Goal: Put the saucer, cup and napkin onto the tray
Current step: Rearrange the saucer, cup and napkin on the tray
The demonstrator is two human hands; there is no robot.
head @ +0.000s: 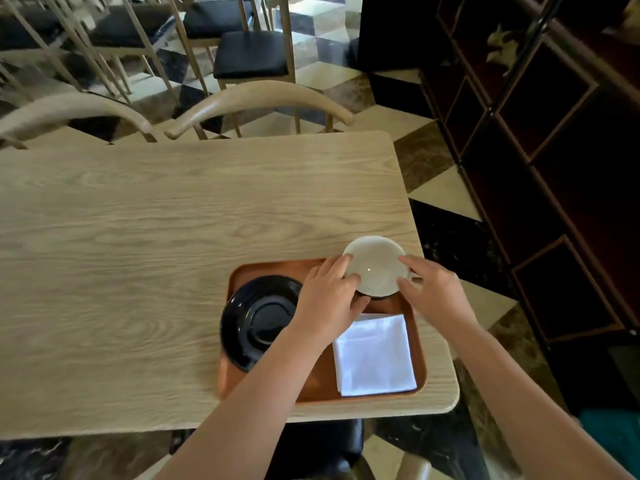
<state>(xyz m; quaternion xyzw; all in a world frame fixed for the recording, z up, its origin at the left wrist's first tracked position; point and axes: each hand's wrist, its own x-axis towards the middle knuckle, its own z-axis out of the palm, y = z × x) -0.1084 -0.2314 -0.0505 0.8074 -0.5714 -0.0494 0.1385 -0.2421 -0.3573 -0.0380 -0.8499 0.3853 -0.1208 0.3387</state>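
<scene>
Two hands cradle the cup point(375, 265) at centre-right of frame: left hand point(329, 299) and right hand point(433, 292) clasp opposite sides. Saucer point(256, 320) and napkin point(375, 355) lie on the tray point(420, 358). We should lower the cup level, releasing only once seated.

Café or restaurant dining room. Long light-oak table point(173, 220) with rounded corners, two curved-back wooden chairs point(258, 98) drawn up at far side. Behind them, more matching chairs with black seat cushions point(251, 53), set close together in rows. Floor point(446, 199) of polished marble in black, cream and brown geometric pattern. Dark wooden display shelving point(540, 140) along right wall. Brown serving tray point(420, 362) on table carries black saucer point(256, 320), white cup point(375, 265), folded white napkin point(374, 356).
</scene>
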